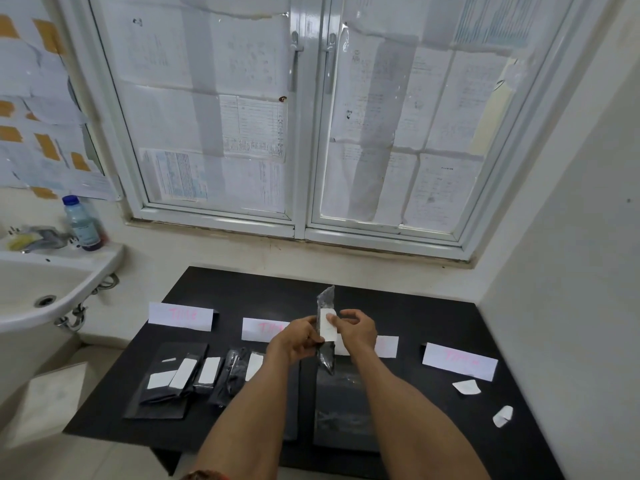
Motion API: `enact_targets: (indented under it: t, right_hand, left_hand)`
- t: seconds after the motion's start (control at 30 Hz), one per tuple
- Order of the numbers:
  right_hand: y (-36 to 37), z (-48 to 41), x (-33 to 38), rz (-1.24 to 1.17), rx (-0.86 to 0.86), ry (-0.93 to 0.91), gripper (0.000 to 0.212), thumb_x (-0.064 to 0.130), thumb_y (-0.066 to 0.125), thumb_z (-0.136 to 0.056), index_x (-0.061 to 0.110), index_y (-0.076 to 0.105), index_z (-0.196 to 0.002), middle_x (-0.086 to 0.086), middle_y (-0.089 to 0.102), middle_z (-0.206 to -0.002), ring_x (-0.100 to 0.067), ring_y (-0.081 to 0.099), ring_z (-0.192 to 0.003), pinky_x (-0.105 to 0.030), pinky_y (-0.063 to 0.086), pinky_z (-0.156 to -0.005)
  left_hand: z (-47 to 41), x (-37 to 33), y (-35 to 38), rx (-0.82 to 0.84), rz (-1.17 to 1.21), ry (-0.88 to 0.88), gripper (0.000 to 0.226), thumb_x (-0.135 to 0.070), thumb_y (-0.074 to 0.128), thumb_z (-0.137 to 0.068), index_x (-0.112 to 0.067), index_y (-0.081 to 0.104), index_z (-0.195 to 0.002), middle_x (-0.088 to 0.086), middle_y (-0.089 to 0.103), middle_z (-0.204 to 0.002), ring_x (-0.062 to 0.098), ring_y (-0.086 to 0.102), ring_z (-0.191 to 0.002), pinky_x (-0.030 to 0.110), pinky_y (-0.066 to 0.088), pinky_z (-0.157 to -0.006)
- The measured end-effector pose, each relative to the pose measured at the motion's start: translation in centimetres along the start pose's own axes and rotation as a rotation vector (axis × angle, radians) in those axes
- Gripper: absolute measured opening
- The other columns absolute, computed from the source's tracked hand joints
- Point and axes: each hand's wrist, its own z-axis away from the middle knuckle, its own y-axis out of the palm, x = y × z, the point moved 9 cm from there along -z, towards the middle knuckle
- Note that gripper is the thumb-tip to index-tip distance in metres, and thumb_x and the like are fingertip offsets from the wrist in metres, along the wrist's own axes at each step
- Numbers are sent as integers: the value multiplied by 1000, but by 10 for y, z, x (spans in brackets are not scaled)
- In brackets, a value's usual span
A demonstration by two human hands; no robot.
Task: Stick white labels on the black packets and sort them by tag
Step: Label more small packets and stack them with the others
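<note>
While the left hand [298, 337] grips the black packet [326, 298] at mid-length above the table [242, 289], its long axis stands nearly upright, tipped away from the person. The right hand [358, 329], just beside, pinches the white label [328, 330] against its near face; labelled packets [209, 370] lie lower left

Black table [242, 289] in front of me, under a double window [304, 116] papered over with sheets (daylight filters through). White sink [52, 271] at my left, bottle [82, 224] on its ledge.
</note>
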Motion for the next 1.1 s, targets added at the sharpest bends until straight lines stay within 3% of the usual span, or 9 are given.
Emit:
enact_targets:
  t: [0.07,0.2,0.3,0.47,0.57,0.7,0.87,1.0,1.1]
  right_hand:
    - [0,0,3,7,4,-35,20,22,77,-77,15,70,-94,-1,70,-92,-17,66,-87,-22,52,-68]
    - [0,2,5,13,1,-59,2,15,72,-83,15,73,-84,-1,71,-87,-17,66,-86,-23,52,-72]
    - [0,2,8,-28,0,-64,4,17,71,-84,13,71,-86,0,69,-84,-17,63,-86,-20,49,-70]
    - [12,-1,2,92,73,-25,27,26,75,-80,14,67,-104,0,68,-98,-17,64,-92,-27,52,-80]
    - [15,0,3,139,65,-58,21,23,72,-83,12,71,-101,-3,70,-100,-16,63,-89,-23,49,-72]
    - [16,2,6,127,34,-87,14,17,70,-85,12,74,-97,-1,70,-97,-15,63,-89,-20,49,-71]
    - [5,2,16,-47,-53,-125,11,16,69,-84,11,76,-93,0,71,-86,-15,64,-85,-23,50,-77]
    - [16,-3,13,-30,82,-112,8,15,71,-82,14,76,-87,-1,74,-88,-14,66,-86,-27,53,-82]
    - [26,-1,10,-1,123,-117,6,15,71,-82,18,76,-82,1,73,-87,-14,66,-85,-30,54,-82]
  left_hand:
    - [1,0,-2,-19,44,4,46,16,43,-84,-15,57,-116,17,66,-109,28,64,-97,35,57,-74]
    - [-2,1,-15,-121,164,21,44,10,38,-88,-11,54,-122,17,63,-114,28,60,-98,36,55,-71]
    - [-2,1,-27,-206,194,41,44,11,35,-88,-11,54,-121,13,63,-104,26,60,-91,36,53,-68]
    - [2,-1,-20,-99,138,19,46,10,41,-84,-16,57,-119,16,66,-105,28,62,-94,36,56,-72]
    - [5,-1,-15,-63,136,-2,45,9,41,-84,-18,59,-114,17,67,-108,28,64,-93,35,55,-71]
    - [6,1,-19,-78,134,-5,36,9,39,-87,-17,59,-101,20,66,-111,32,63,-100,41,55,-84]
    - [8,1,-49,-308,186,49,30,9,38,-90,-2,59,-108,17,62,-93,29,61,-82,40,55,-67]
    - [10,-2,-45,-237,215,61,41,14,37,-84,-10,57,-109,15,63,-95,28,60,-87,43,53,-80]
    - [14,-7,-34,-175,231,59,43,9,38,-82,-14,61,-109,14,66,-97,26,63,-85,37,53,-71]
